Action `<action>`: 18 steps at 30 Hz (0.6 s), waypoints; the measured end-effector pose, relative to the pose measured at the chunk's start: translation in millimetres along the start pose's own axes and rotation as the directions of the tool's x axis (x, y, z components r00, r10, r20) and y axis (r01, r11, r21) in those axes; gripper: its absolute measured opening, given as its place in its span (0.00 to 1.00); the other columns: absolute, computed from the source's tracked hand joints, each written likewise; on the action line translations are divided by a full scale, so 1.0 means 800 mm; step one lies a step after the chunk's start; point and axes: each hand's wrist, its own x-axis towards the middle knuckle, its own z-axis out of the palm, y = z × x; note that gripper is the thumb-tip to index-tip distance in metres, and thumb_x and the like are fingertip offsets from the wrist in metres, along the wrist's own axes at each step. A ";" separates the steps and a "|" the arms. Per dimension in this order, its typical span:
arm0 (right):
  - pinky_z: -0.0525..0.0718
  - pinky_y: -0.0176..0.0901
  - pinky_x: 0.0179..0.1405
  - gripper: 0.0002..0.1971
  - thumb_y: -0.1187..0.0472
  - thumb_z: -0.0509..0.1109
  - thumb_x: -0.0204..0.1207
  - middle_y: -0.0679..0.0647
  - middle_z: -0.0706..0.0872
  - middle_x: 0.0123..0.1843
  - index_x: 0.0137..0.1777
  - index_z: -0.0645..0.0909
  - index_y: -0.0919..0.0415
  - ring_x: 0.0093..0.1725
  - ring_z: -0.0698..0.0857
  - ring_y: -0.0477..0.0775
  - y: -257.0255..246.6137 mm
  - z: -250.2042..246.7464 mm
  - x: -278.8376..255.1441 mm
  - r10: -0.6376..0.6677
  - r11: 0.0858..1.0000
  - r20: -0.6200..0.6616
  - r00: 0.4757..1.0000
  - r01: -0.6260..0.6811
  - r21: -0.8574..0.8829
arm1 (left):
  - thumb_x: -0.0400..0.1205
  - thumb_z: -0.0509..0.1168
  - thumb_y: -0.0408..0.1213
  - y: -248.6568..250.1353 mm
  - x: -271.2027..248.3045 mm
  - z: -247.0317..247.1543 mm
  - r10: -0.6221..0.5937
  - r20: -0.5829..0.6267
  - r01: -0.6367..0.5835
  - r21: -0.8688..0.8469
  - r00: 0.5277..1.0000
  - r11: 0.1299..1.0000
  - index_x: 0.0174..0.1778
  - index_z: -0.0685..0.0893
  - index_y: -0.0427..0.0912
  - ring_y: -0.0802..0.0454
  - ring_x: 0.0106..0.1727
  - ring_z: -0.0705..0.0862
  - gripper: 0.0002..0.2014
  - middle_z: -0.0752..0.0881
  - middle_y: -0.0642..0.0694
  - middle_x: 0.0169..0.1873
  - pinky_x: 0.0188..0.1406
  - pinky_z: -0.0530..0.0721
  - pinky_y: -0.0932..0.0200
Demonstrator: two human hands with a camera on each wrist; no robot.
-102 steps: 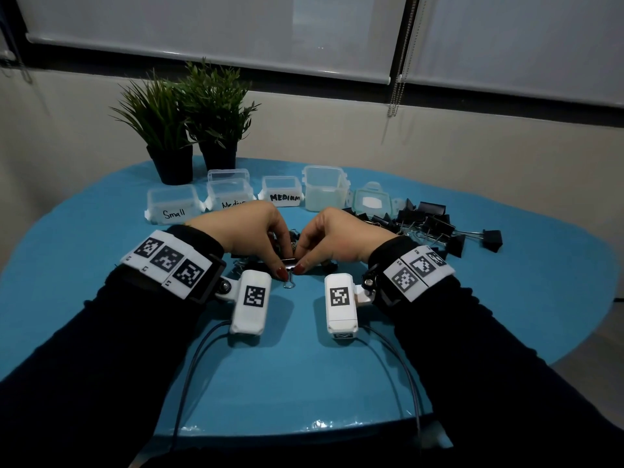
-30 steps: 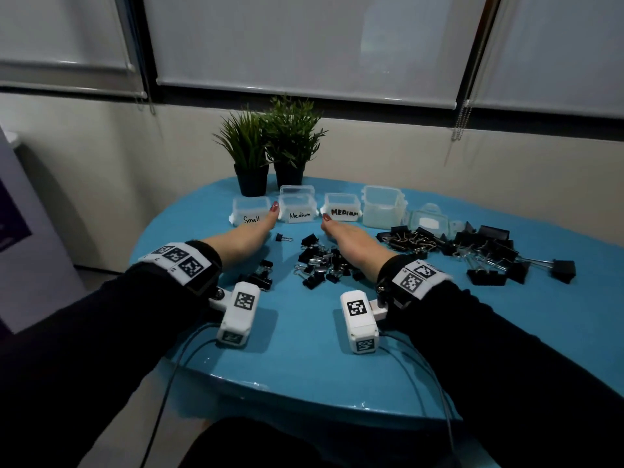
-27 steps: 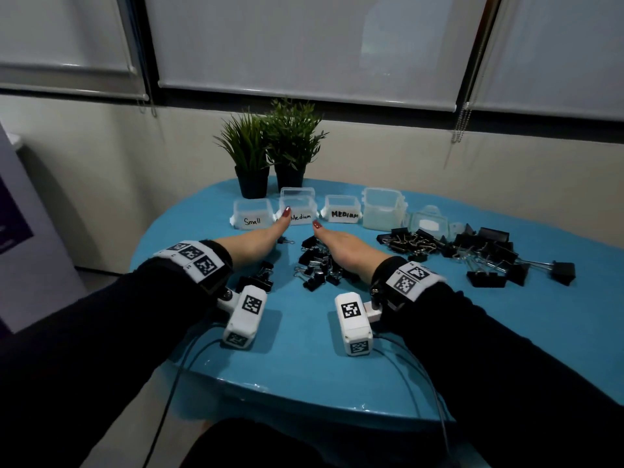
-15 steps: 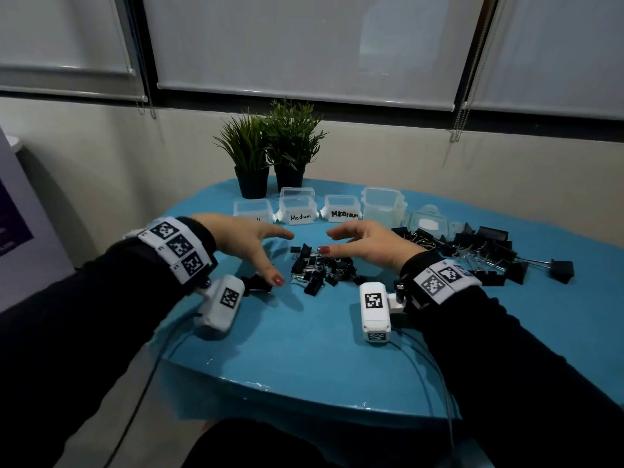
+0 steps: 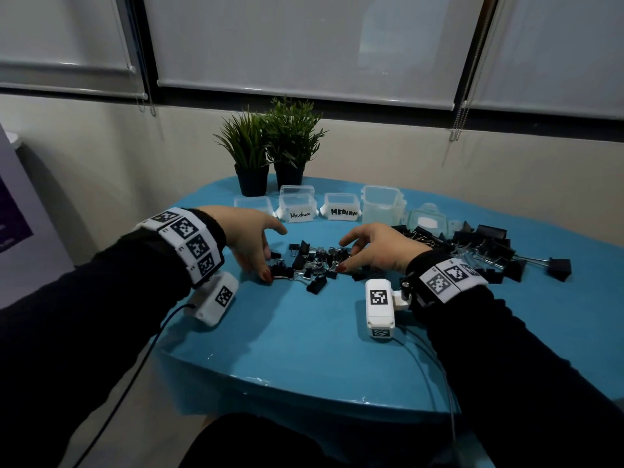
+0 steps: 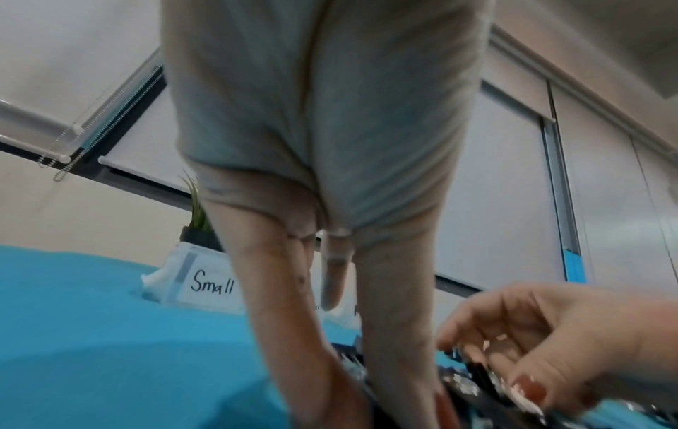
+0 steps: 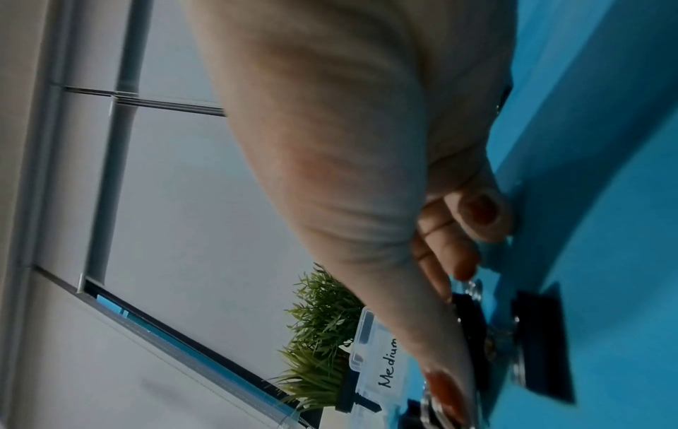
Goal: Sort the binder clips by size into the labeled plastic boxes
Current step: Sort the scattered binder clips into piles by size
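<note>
A heap of small black binder clips (image 5: 314,261) lies mid-table in the head view. My left hand (image 5: 261,253) stands at the heap's left edge, fingers stretched down and touching the nearest clips (image 6: 455,386). My right hand (image 5: 347,255) arches over the right edge with loosely bent fingers, fingertips (image 5: 341,267) on the clips; I see no clip pinched. Behind stand the clear boxes: Small (image 6: 212,286), half hidden by my left hand in the head view, Medium (image 5: 297,208) and MEDIUM (image 5: 341,207). The right wrist view shows my fingers beside a black clip (image 7: 543,342).
A taller unlabeled box (image 5: 383,204) and a loose lid (image 5: 427,221) stand right of the labeled boxes. Bigger black clips (image 5: 489,248) spread over the table's right side. Two potted plants (image 5: 270,146) stand at the back edge. Blue tabletop (image 5: 304,332) lies in front of the heap.
A second ago both hands were stretched flat toward the boxes; they drew back, lifted, and have now dropped onto the two sides of the small-clip heap.
</note>
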 end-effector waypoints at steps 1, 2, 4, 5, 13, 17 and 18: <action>0.82 0.38 0.34 0.26 0.59 0.89 0.61 0.53 0.87 0.48 0.59 0.86 0.52 0.37 0.86 0.48 0.000 0.000 0.000 -0.014 1.000 -0.029 0.999 0.014 0.012 | 0.60 0.87 0.37 0.001 0.003 0.001 0.011 -0.014 -0.011 -0.011 1.000 1.000 0.84 0.66 0.53 0.45 0.45 0.93 0.56 0.89 0.47 0.53 0.52 0.92 0.50; 0.80 0.36 0.30 0.23 0.60 0.88 0.62 0.53 0.86 0.46 0.57 0.86 0.53 0.33 0.84 0.46 -0.001 0.000 -0.001 -0.039 0.999 -0.051 0.998 0.040 0.032 | 0.63 0.86 0.35 0.003 0.006 0.001 0.022 -0.027 -0.023 -0.029 0.999 0.999 0.83 0.68 0.52 0.45 0.45 0.93 0.52 0.89 0.46 0.53 0.49 0.92 0.51; 0.79 0.39 0.28 0.18 0.62 0.88 0.62 0.55 0.84 0.41 0.51 0.89 0.57 0.30 0.80 0.46 -0.006 -0.002 -0.005 -0.117 0.991 -0.053 0.992 0.120 0.065 | 0.68 0.84 0.32 0.006 0.011 0.003 0.050 -0.047 -0.053 -0.061 0.998 0.997 0.81 0.71 0.50 0.44 0.44 0.93 0.46 0.89 0.44 0.53 0.46 0.93 0.52; 0.80 0.42 0.32 0.16 0.62 0.88 0.62 0.57 0.84 0.40 0.48 0.90 0.59 0.31 0.80 0.48 -0.010 -0.002 -0.008 -0.165 0.983 -0.019 0.986 0.166 0.079 | 0.70 0.83 0.31 0.007 0.014 0.003 0.068 -0.055 -0.072 -0.068 0.996 0.995 0.80 0.72 0.48 0.44 0.44 0.93 0.43 0.88 0.43 0.53 0.46 0.93 0.52; 0.78 0.37 0.46 0.17 0.55 0.90 0.57 0.36 0.84 0.39 0.46 0.94 0.44 0.42 0.80 0.36 -0.027 0.018 -0.010 -0.236 0.959 0.212 0.948 0.263 -0.110 | 0.67 0.86 0.38 0.016 0.027 0.007 0.165 -0.012 -0.164 0.058 0.986 0.985 0.61 0.84 0.51 0.51 0.45 0.90 0.27 0.88 0.45 0.52 0.36 0.88 0.62; 0.82 0.43 0.49 0.13 0.55 0.89 0.59 0.41 0.85 0.39 0.44 0.94 0.46 0.43 0.81 0.42 -0.027 0.019 -0.008 -0.254 0.954 0.212 0.944 0.281 -0.109 | 0.70 0.84 0.45 0.023 0.030 0.009 0.218 -0.035 -0.210 0.156 0.975 0.965 0.57 0.85 0.52 0.56 0.42 0.85 0.22 0.90 0.49 0.48 0.35 0.83 0.64; 0.82 0.46 0.49 0.13 0.55 0.89 0.59 0.43 0.87 0.40 0.44 0.94 0.46 0.42 0.82 0.44 -0.027 0.020 -0.009 -0.256 0.954 0.212 0.943 0.282 -0.103 | 0.71 0.83 0.45 0.024 0.031 0.008 0.231 -0.036 -0.224 0.140 0.972 0.964 0.57 0.85 0.53 0.56 0.42 0.85 0.20 0.90 0.50 0.48 0.36 0.83 0.63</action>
